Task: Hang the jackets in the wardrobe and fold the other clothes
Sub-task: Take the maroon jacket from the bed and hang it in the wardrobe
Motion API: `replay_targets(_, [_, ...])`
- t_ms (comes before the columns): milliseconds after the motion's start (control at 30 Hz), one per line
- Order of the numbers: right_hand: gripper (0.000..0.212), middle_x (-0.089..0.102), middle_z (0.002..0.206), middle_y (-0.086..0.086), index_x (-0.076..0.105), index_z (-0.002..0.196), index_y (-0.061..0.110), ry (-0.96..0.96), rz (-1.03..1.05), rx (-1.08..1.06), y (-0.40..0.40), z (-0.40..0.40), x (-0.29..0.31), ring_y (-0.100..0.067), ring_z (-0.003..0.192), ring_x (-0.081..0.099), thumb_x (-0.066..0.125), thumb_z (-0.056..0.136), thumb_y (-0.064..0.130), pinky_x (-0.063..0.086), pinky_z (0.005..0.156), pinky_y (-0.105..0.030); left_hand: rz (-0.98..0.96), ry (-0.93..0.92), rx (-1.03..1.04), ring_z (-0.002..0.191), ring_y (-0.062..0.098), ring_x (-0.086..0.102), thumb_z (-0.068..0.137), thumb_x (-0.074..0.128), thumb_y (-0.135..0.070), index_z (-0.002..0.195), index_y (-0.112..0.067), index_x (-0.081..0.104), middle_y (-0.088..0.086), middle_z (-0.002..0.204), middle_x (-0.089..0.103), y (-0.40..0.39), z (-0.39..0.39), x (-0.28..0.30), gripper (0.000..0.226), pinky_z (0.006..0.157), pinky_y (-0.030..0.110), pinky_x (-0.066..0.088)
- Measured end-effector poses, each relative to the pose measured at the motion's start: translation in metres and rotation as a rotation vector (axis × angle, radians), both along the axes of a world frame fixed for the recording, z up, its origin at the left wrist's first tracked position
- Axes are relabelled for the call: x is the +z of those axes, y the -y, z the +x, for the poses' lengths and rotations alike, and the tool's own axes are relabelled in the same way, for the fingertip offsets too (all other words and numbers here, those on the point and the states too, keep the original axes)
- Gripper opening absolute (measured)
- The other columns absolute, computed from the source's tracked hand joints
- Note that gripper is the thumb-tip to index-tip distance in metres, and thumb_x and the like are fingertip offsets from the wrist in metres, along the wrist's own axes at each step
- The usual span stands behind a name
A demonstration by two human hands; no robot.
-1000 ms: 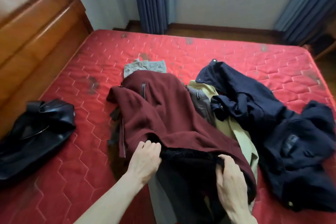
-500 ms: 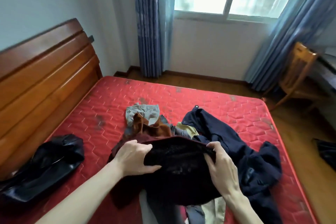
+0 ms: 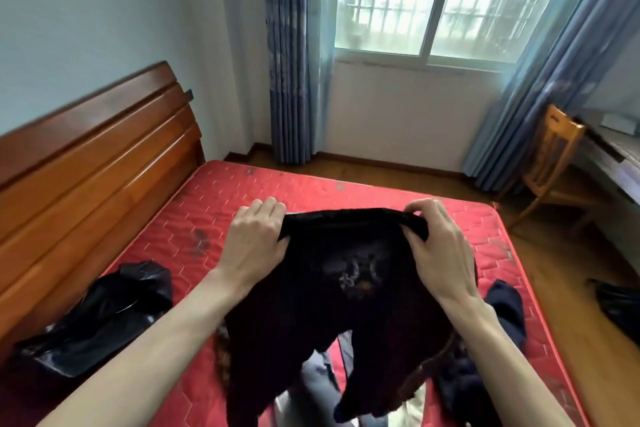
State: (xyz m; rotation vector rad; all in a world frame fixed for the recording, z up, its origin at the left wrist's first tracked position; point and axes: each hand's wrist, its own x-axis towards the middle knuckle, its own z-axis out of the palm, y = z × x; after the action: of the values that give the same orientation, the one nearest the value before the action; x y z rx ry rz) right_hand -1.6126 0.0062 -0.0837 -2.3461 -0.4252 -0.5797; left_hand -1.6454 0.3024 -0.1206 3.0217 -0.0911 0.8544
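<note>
I hold a black garment (image 3: 332, 315) up in the air over the red mattress (image 3: 214, 204), its top edge stretched between both hands. My left hand (image 3: 254, 241) grips the left end of that edge and my right hand (image 3: 441, 248) grips the right end. The cloth hangs down and hides most of the clothes pile beneath it. A navy jacket (image 3: 502, 315) shows at the lower right on the bed. A shiny black jacket (image 3: 104, 315) lies at the left by the headboard.
A wooden headboard (image 3: 93, 163) runs along the left. Blue curtains (image 3: 287, 52) frame a barred window (image 3: 433, 0). A wooden chair (image 3: 550, 163) and a desk edge (image 3: 609, 163) stand at the right. A dark item (image 3: 620, 305) lies on the wooden floor.
Both hands have lifted the black garment out of the pile and raised it higher. The view has tilted up from the bed toward the window.
</note>
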Motion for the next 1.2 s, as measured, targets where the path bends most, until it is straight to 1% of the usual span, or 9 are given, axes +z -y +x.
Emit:
replay_targets(100, [0.021, 0.062, 0.109, 0.013, 0.059, 0.111, 0.025, 0.102, 0.008, -0.036, 0.008, 0.006, 0.035, -0.018, 0.099, 0.064, 0.071, 0.094, 0.021, 0.054, 0.071, -0.041, -0.054, 0.1, 0.023, 0.091, 0.029, 0.059, 0.083, 0.073, -0.024, 0.107, -0.007, 0.064, 0.008, 0.102, 0.065, 0.006, 0.008, 0.035, 0.031, 0.074, 0.044, 0.053])
replay_targets(300, [0.02, 0.067, 0.101, 0.004, 0.06, 0.105, 0.018, 0.227, 0.0, -0.174, 0.019, 0.014, 0.067, -0.022, 0.093, 0.063, 0.073, 0.093, 0.026, 0.041, 0.069, -0.031, -0.317, 0.135, 0.117, 0.106, 0.031, 0.055, 0.093, 0.067, -0.03, 0.139, -0.01, 0.051, 0.01, 0.123, 0.058, 0.023, 0.014, 0.066, 0.053, 0.084, 0.047, 0.053])
replay_targets(433, [0.019, 0.069, 0.097, 0.0, 0.052, 0.104, 0.02, 0.134, -0.04, -0.137, 0.016, 0.018, 0.05, -0.03, 0.087, 0.068, 0.068, 0.097, 0.027, 0.05, 0.064, -0.039, -0.405, 0.034, 0.032, 0.087, 0.025, 0.057, 0.102, 0.05, -0.033, 0.128, -0.011, 0.05, 0.005, 0.101, 0.06, 0.038, 0.006, 0.055, 0.034, 0.067, 0.045, 0.055])
replay_targets(600, [0.017, 0.066, 0.081, -0.001, 0.042, 0.106, 0.02, 0.015, -0.114, -0.097, 0.02, 0.018, 0.018, -0.033, 0.071, 0.069, 0.057, 0.103, 0.027, 0.04, 0.054, -0.036, -0.372, -0.02, -0.02, 0.068, 0.021, 0.058, 0.101, 0.046, -0.04, 0.119, -0.006, 0.059, 0.0, 0.079, 0.063, 0.043, 0.0, 0.036, 0.041, 0.084, 0.045, 0.053])
replay_targets(733, [0.015, 0.061, 0.073, 0.001, 0.037, 0.107, 0.019, -0.08, -0.11, -0.086, 0.019, 0.016, 0.008, -0.027, 0.058, 0.06, 0.048, 0.106, 0.028, 0.034, 0.051, -0.034, -0.312, 0.009, -0.005, 0.053, 0.02, 0.055, 0.095, 0.048, -0.048, 0.097, -0.011, 0.065, -0.003, 0.062, 0.059, 0.045, 0.0, 0.04, 0.041, 0.082, 0.042, 0.052])
replay_targets(833, [0.015, 0.06, 0.072, 0.002, 0.036, 0.107, 0.02, -0.089, -0.08, -0.048, 0.014, 0.019, 0.001, -0.026, 0.057, 0.062, 0.049, 0.106, 0.028, 0.036, 0.051, -0.034, -0.314, 0.049, 0.017, 0.059, 0.019, 0.046, 0.091, 0.061, -0.04, 0.084, -0.012, 0.064, -0.007, 0.064, 0.049, 0.043, 0.0, 0.044, 0.029, 0.074, 0.041, 0.053])
replay_targets(933, [0.016, 0.062, 0.074, 0.003, 0.037, 0.108, 0.021, -0.075, -0.037, 0.009, 0.008, 0.027, -0.002, -0.022, 0.057, 0.059, 0.051, 0.106, 0.027, 0.037, 0.053, -0.034, -0.32, 0.043, 0.051, 0.073, 0.017, 0.045, 0.088, 0.048, -0.044, 0.081, -0.013, 0.059, -0.009, 0.074, 0.047, 0.041, -0.003, 0.044, 0.033, 0.07, 0.036, 0.047])
replay_targets(1033, [0.019, 0.061, 0.072, 0.002, 0.038, 0.105, 0.021, -0.036, -0.027, 0.097, 0.002, 0.036, 0.002, -0.024, 0.057, 0.059, 0.055, 0.104, 0.028, 0.04, 0.054, -0.035, -0.426, 0.045, 0.121, 0.065, 0.016, 0.047, 0.089, 0.055, -0.037, 0.079, -0.021, 0.045, -0.008, 0.07, 0.05, 0.04, -0.013, 0.046, 0.021, 0.06, 0.031, 0.039])
replay_targets(1200, [0.025, 0.056, 0.069, 0.006, 0.035, 0.099, 0.022, -0.011, -0.04, 0.237, -0.016, 0.053, 0.01, -0.025, 0.056, 0.058, 0.06, 0.099, 0.028, 0.04, 0.056, -0.035, -0.346, 0.023, 0.236, 0.069, 0.012, 0.053, 0.096, 0.06, -0.023, 0.108, -0.018, 0.053, -0.007, 0.082, 0.06, 0.038, -0.038, 0.053, 0.015, 0.062, 0.03, 0.04])
